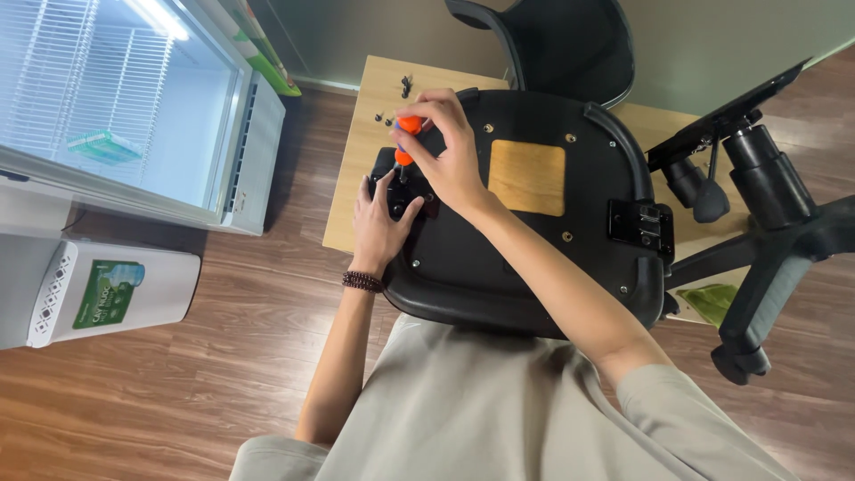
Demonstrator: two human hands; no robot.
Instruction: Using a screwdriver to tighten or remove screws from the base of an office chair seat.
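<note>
two hands work at one spot on the upturned seat [534, 240], which lies underside up on a small wooden table [378, 98]. the right hand [450, 151] is closed round the orange handle of a screwdriver [406, 138], held upright so its tip points straight down into a black bracket [401, 191] at the seat's left edge. the left hand [378, 223], with a bead bracelet [362, 281] at the wrist, lies half curled against that bracket, thumb and fingers pressing it, seemingly to keep it from shifting under the tool. a few loose screws [392, 102] sit on the table just beyond, within easy reach. a second bracket [643, 223] sits at the seat's right edge. the chair base [766, 223] lies tipped to the right, a second chair [561, 44] stands behind, and a glass-door fridge [134, 107] is well to the left.
</note>
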